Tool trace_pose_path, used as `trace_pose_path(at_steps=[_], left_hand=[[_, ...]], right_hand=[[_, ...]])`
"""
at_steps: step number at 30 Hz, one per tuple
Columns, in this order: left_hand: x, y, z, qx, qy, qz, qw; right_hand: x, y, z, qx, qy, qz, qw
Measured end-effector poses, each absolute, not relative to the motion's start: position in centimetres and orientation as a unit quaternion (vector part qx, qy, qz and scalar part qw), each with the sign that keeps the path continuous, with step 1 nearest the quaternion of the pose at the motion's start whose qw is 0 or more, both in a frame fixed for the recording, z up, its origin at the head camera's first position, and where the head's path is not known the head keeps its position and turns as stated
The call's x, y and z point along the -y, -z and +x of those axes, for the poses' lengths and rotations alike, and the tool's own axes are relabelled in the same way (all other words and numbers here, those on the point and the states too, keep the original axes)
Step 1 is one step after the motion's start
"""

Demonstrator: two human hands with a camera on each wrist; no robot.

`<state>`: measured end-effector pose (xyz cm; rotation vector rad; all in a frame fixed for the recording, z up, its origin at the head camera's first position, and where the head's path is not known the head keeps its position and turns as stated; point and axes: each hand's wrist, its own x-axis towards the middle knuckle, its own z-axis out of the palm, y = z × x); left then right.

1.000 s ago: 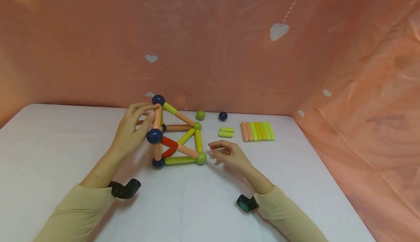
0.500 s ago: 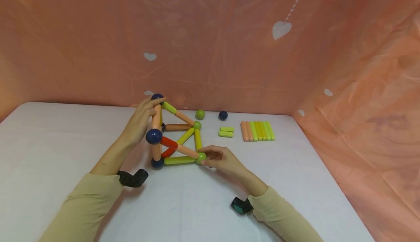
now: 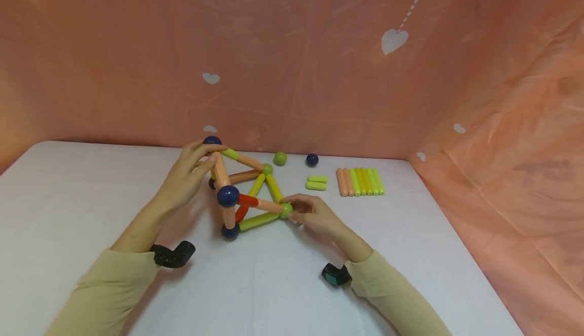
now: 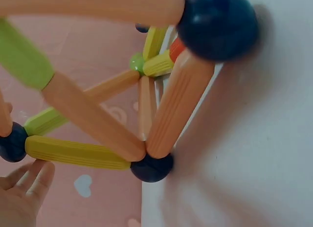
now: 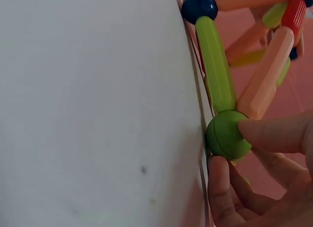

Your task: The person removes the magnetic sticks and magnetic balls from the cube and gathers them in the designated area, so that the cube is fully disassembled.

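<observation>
Stick-and-ball frame [image 3: 248, 200] on a white counter [image 3: 274, 280], turned since a second ago, near side shifted right, far side left. The right hand [image 3: 319, 219], then apart, now pinches its near green ball [image 3: 286, 211]; the left hand's [image 3: 184, 178] fingers grasp the upper far corner beside a blue ball [image 3: 212, 140].

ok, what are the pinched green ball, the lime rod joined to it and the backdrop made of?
Green ball: probably plastic, smooth, semi-gloss; soft sheen and a seam-like line.
Lime rod: likely moulded plastic, satin; even colour, lengthwise ridges.
Backdrop: looks like thin fabric, fairly matte; creases and folds suggest cloth, though plastic sheeting isn't ruled out.
</observation>
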<state>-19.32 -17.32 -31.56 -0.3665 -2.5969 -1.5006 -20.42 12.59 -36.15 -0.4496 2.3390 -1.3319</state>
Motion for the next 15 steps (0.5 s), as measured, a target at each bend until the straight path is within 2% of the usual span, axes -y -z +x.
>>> trace_pose_path(at_steps=[5,11,15], left_hand=[[17.9,32.0,-18.5,0.855,0.485,-0.155,0.099],[18.4,32.3,-17.9,0.859,0.436,-0.206,0.172],[18.3,32.0,-17.4,0.867,0.420,-0.203,0.177]], right_hand=[[-12.6,36.1,-21.7,-0.842,0.480,-0.133,0.208],[-12.1,36.0,-23.4,-0.843,0.492,-0.103,0.193],[-11.6,36.4,-24.4,-0.845,0.499,-0.089,0.170]])
